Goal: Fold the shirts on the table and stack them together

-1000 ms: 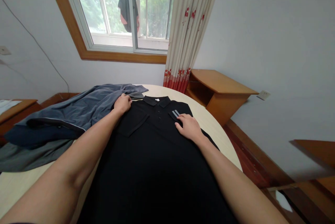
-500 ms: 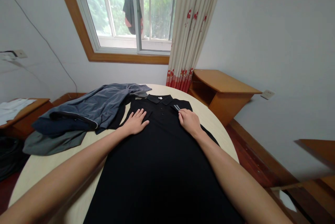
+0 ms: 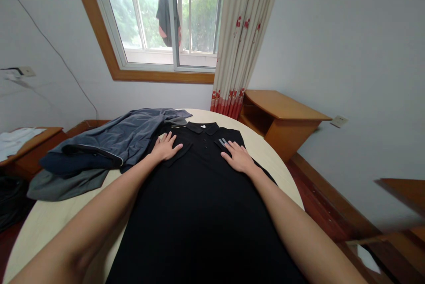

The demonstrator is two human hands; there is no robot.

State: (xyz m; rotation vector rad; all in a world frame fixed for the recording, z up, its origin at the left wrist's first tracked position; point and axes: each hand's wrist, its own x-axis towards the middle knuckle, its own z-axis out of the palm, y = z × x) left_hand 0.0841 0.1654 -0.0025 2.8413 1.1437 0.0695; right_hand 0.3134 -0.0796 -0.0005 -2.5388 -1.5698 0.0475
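Observation:
A black polo shirt (image 3: 202, 178) lies front side up on the round table, its collar toward the window and its sleeves folded inward over the chest. Spread flat, my left hand (image 3: 166, 147) presses on the folded sleeve at the shirt's left side. My right hand (image 3: 238, 156) rests with fingers outstretched on the other folded sleeve, which carries two grey stripes (image 3: 223, 141). Neither hand grips the cloth. The shirt's lower part runs toward me and merges into dark at the bottom of the view.
A heap of grey and navy clothes (image 3: 109, 138) lies on the left of the pale round table (image 3: 282, 160). Behind it are a window and a curtain (image 3: 245, 32). A wooden desk (image 3: 282, 111) stands at the right back, a wooden stand with white cloth (image 3: 20, 140) at the left.
My right hand has let go of the striped sleeve and now lies flat on it. My left hand has shifted slightly left and farther away, showing more of the folded sleeve.

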